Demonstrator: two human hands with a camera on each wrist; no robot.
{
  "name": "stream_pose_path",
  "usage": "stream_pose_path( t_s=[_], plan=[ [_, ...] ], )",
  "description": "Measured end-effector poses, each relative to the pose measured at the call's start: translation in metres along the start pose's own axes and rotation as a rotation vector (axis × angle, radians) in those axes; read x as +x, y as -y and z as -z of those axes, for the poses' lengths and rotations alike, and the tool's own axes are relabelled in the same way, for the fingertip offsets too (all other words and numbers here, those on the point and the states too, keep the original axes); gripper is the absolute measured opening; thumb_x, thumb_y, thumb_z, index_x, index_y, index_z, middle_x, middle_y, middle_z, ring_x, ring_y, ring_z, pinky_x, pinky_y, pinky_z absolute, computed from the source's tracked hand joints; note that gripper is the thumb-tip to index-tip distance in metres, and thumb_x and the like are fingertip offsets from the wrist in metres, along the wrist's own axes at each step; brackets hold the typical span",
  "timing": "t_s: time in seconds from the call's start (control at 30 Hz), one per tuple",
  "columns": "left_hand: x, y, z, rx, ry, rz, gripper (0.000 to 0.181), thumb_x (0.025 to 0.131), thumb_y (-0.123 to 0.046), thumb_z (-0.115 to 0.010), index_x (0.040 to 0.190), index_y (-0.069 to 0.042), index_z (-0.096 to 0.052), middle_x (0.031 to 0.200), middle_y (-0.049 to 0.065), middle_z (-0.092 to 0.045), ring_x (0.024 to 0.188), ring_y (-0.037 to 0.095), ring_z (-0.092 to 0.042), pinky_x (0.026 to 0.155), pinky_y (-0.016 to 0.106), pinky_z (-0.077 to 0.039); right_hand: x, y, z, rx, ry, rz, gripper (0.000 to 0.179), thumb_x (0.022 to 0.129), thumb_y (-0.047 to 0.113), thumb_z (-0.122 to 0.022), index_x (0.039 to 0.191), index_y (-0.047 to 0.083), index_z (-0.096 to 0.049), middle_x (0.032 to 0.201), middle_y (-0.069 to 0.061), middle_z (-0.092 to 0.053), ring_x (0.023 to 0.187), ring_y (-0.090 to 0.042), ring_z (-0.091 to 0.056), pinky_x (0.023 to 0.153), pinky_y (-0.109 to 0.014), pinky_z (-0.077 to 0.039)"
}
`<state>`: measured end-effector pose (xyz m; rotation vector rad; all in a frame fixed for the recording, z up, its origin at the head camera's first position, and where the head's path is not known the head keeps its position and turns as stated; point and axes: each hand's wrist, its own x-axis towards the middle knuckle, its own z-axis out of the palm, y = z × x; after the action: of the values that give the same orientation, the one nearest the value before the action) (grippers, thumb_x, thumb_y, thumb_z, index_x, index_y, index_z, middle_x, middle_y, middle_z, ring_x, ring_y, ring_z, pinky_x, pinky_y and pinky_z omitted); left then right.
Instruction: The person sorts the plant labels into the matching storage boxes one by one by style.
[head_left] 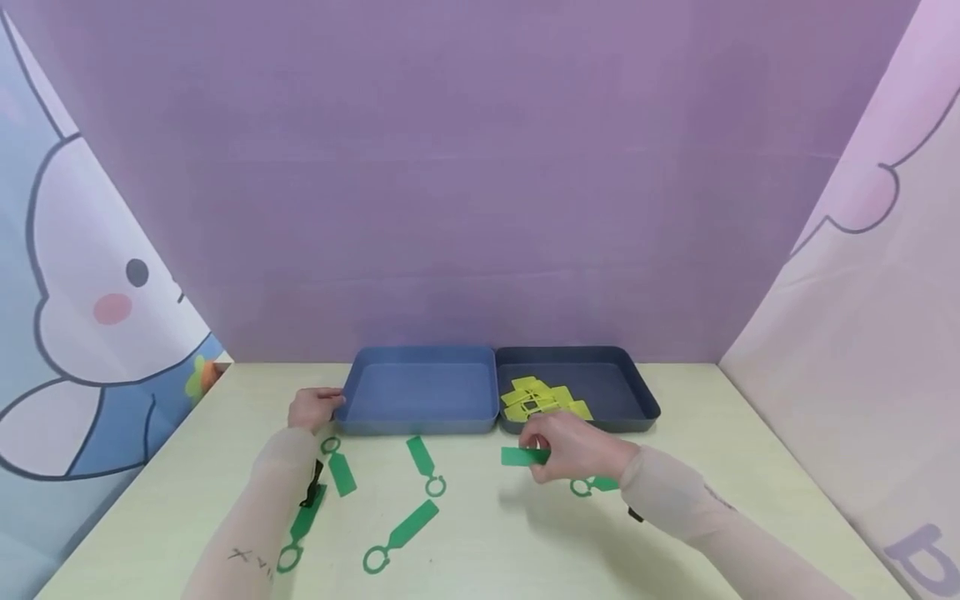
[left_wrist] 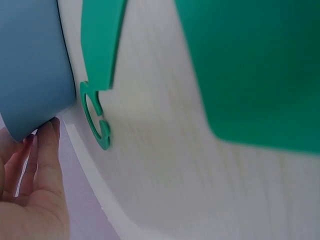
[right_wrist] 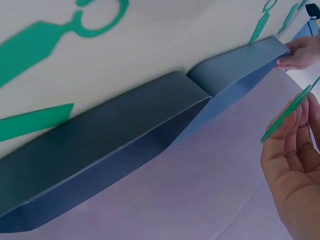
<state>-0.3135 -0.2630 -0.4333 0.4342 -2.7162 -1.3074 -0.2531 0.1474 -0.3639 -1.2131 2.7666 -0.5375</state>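
My right hand point(head_left: 573, 447) pinches a green plastic ring tag point(head_left: 517, 456) between thumb and fingers. It is raised over the table just in front of the dark tray point(head_left: 615, 382). In the right wrist view the held tag point(right_wrist: 287, 117) appears nearly edge-on along the fingertips. At the left end of the blue tray point(head_left: 420, 383), my left hand point(head_left: 313, 408) grips the side wall. The left wrist view shows its fingers point(left_wrist: 47, 150) at the tray's edge. Yellow tags point(head_left: 543, 400) lie piled in the left part of the dark tray.
Several more green tags lie on the pale table point(head_left: 480, 533), among them one tag point(head_left: 342, 473) near the blue tray and another tag point(head_left: 411, 527) nearer the front. One tag point(head_left: 603, 483) is partly hidden by the right wrist. A purple backdrop point(head_left: 480, 183) stands behind the trays.
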Motion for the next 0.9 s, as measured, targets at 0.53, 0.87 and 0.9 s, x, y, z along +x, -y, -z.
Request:
stream_pose_path(
  t_s=[0.53,0.87,0.9],
  plan=[
    [0.004,0.004,-0.001,-0.02,-0.006,0.012,0.035,0.091,-0.019,-0.052,0.12,0.0,-0.058,0.123,0.023,-0.055,0.108,0.036,-0.055,0.084,0.042,-0.048,0.04,0.007,0.01,0.005,0.029,0.025,0.018,0.074,0.019,-0.069,0.091,0.016,-0.065,0.08,0.009,-0.057,0.066,-0.007,-0.05,0.061,-0.021,-0.045],
    [0.002,0.001,-0.002,-0.006,-0.033,0.018,0.034,0.091,-0.018,-0.053,0.119,-0.001,-0.059,0.123,0.022,-0.055,0.109,0.036,-0.055,0.088,0.044,-0.046,0.063,0.003,0.012,0.006,0.051,0.011,0.018,0.074,0.022,-0.069,0.091,0.018,-0.065,0.083,0.009,-0.058,0.073,-0.008,-0.051,0.066,-0.026,-0.045],
    [0.002,0.001,-0.002,-0.006,-0.033,0.019,0.034,0.091,-0.018,-0.053,0.119,0.0,-0.059,0.123,0.022,-0.056,0.109,0.036,-0.055,0.088,0.044,-0.046,0.065,0.003,0.012,0.011,0.056,0.013,0.018,0.075,0.021,-0.069,0.092,0.018,-0.065,0.083,0.009,-0.058,0.073,-0.008,-0.051,0.066,-0.026,-0.045]
  ],
)
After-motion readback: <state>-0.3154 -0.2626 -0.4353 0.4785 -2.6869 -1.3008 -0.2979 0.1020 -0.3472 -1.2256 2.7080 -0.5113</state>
